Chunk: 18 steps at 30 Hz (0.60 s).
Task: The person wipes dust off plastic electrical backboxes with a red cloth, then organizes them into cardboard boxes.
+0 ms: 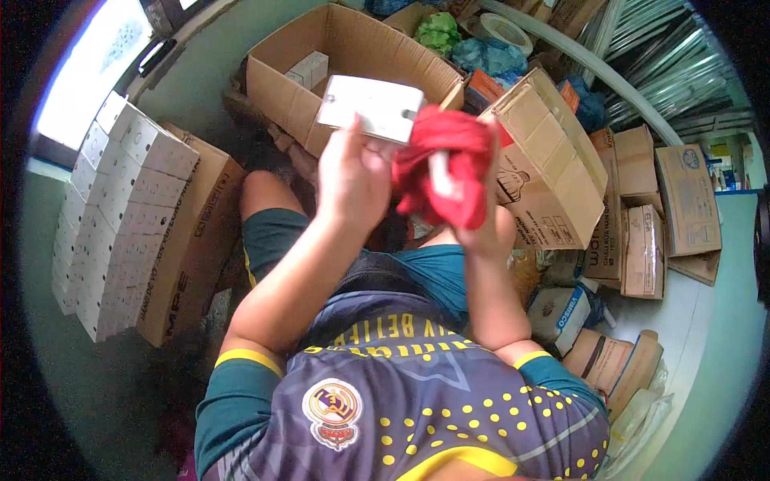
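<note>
**White plate and red cloth held up over an open box**

The person sits on the floor among boxes, both hands raised in front of the chest. The left hand (353,178) is closed around the lower edge of a flat white plate (370,107), holding it up with its broad face tilted toward the camera. The right hand (484,231) is wrapped in a bunched red cloth (449,164), its fingers mostly hidden in the folds. The cloth touches the right end of the plate. A small pale streak shows in the middle of the cloth; what it is cannot be told.

Just behind the plate stands an open cardboard box (357,50) with a couple of small white boxes (308,69) in its left corner. To the left, a tall stack of white boxes (120,216) leans against a brown carton (194,240). To the right, another carton (549,172) lies with its flap open, and more flat cartons (646,248) sit beyond it. A roll of tape (503,30) and a green bag (438,30) lie past the open box at the top.
</note>
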### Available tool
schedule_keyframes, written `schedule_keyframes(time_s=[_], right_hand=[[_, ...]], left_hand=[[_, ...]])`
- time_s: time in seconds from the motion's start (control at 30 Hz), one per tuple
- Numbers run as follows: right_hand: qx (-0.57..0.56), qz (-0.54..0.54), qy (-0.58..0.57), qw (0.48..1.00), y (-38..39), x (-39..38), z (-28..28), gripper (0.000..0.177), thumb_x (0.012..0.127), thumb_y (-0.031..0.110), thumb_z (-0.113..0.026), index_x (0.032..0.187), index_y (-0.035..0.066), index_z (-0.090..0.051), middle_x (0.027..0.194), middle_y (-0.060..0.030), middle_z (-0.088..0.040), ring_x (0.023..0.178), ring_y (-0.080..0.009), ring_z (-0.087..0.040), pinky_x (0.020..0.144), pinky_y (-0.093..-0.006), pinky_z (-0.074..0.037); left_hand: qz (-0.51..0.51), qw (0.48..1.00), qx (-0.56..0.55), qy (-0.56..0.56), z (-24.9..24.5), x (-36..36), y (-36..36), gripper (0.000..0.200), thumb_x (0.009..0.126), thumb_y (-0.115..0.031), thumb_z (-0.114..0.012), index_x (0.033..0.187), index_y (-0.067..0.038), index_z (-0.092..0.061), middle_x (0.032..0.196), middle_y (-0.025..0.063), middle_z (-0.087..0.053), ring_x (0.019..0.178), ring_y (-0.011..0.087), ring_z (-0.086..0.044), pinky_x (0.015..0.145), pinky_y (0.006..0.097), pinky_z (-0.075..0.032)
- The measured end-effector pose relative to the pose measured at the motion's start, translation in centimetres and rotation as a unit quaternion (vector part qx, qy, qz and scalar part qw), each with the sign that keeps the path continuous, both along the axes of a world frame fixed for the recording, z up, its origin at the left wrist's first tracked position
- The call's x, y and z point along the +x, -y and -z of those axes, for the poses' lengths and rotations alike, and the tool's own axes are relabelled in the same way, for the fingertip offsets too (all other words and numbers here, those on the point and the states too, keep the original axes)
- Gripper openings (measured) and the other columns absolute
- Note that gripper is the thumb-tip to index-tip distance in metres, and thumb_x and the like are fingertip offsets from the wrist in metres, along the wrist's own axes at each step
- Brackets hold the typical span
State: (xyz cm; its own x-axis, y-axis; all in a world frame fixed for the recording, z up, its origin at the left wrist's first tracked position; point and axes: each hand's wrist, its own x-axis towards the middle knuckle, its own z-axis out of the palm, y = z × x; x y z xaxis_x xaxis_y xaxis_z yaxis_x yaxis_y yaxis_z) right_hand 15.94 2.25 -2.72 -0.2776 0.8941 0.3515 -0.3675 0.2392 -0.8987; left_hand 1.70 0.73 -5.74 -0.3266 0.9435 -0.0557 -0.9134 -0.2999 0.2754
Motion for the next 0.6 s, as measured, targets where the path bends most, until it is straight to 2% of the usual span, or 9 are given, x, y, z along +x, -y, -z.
schedule_keyframes(time_s=[0.07,0.13,0.23,0.33,0.37,0.4,0.43,0.5,0.6], right_hand=[[-0.012,0.038,-0.022,0.999,1.5,-2.1,1.6,0.074,0.098,0.045,-0.063,0.153,0.006,-0.031,0.141,-0.0102,-0.05,0.129,-0.0221,-0.052,0.115,-0.0402,-0.037],[0.257,0.211,0.144,0.932,0.4,-1.8,3.2,0.091,0.081,0.029,-0.083,0.15,0.002,-0.032,0.145,-0.0159,-0.046,0.134,-0.0283,-0.047,0.115,-0.0436,-0.037],[0.09,0.165,-0.082,0.979,0.8,-2.1,1.4,0.078,0.085,0.023,-0.077,0.147,0.0,-0.036,0.146,-0.0195,-0.047,0.133,-0.0293,-0.05,0.113,-0.0438,-0.041],[0.1,-0.015,-0.112,0.989,-1.4,-0.2,2.7,0.055,0.102,0.032,-0.051,0.144,-0.001,-0.043,0.145,-0.0229,-0.05,0.132,-0.0345,-0.051,0.116,-0.047,-0.038],[-0.075,-0.196,-0.26,0.943,-1.5,1.0,1.1,0.056,0.104,0.038,-0.043,0.146,0.0,-0.042,0.145,-0.0247,-0.051,0.132,-0.0378,-0.051,0.116,-0.0497,-0.038],[-0.285,-0.301,-0.398,0.818,-1.6,2.3,-0.6,0.059,0.107,0.044,-0.035,0.147,0.001,-0.041,0.144,-0.0265,-0.051,0.133,-0.0411,-0.05,0.116,-0.0524,-0.038],[-0.343,-0.261,-0.353,0.83,-1.1,3.1,-2.5,0.06,0.106,0.044,-0.041,0.153,0.007,-0.031,0.136,-0.0278,-0.056,0.125,-0.0405,-0.057,0.109,-0.0534,-0.045],[-0.037,0.043,-0.175,0.983,0.5,1.8,-1.3,0.069,0.103,0.048,-0.048,0.156,0.011,-0.023,0.13,-0.0284,-0.059,0.119,-0.0394,-0.061,0.102,-0.0538,-0.051],[-0.238,-0.176,-0.276,0.914,-1.7,2.9,-3.2,0.07,0.103,0.048,-0.05,0.157,0.013,-0.023,0.133,-0.0312,-0.055,0.121,-0.0426,-0.058,0.1,-0.0576,-0.051]], left_hand=[[0.013,0.998,-0.035,-0.054,-0.6,2.5,0.3,0.033,0.105,-0.026,-0.054,0.129,-0.004,-0.051,0.12,0.0115,-0.063,0.112,0.0221,-0.062,0.098,0.0389,-0.051],[0.01,0.991,-0.058,-0.118,-2.3,4.3,1.4,0.033,0.105,-0.026,-0.054,0.132,-0.007,-0.051,0.118,0.0097,-0.063,0.108,0.0179,-0.063,0.091,0.0335,-0.053],[0.042,0.99,0.007,-0.134,-3.4,5.3,2.4,0.039,0.104,-0.017,-0.051,0.142,-0.012,-0.043,0.132,0.0098,-0.058,0.118,0.0222,-0.06,0.097,0.0383,-0.053],[0.03,0.989,0.042,-0.136,-5.2,4.6,2.9,0.043,0.102,-0.017,-0.052,0.143,-0.009,-0.04,0.132,0.0136,-0.057,0.12,0.0273,-0.06,0.102,0.042,-0.051],[0.023,0.986,0.048,-0.159,-5.1,4.5,3.0,0.047,0.103,-0.018,-0.051,0.146,-0.005,-0.036,0.133,0.0158,-0.056,0.123,0.0286,-0.058,0.107,0.0439,-0.046],[-0.01,0.972,0.064,-0.228,-4.8,4.6,2.9,0.048,0.103,-0.019,-0.05,0.146,-0.004,-0.034,0.134,0.016,-0.055,0.124,0.0279,-0.056,0.108,0.0438,-0.045],[-0.042,0.952,0.074,-0.293,-4.3,4.7,3.3,0.049,0.103,-0.019,-0.049,0.146,-0.002,-0.032,0.135,0.0161,-0.054,0.125,0.0272,-0.055,0.109,0.0436,-0.043],[-0.096,0.888,0.068,-0.445,-3.2,4.4,3.9,0.053,0.1,-0.022,-0.052,0.144,0.001,-0.032,0.134,0.0137,-0.049,0.125,0.0227,-0.049,0.109,0.0397,-0.037],[-0.098,0.854,0.043,-0.509,-3.7,3.1,5.0,0.052,0.092,-0.024,-0.06,0.133,0.001,-0.039,0.124,0.014,-0.05,0.118,0.0226,-0.05,0.105,0.0384,-0.039]])
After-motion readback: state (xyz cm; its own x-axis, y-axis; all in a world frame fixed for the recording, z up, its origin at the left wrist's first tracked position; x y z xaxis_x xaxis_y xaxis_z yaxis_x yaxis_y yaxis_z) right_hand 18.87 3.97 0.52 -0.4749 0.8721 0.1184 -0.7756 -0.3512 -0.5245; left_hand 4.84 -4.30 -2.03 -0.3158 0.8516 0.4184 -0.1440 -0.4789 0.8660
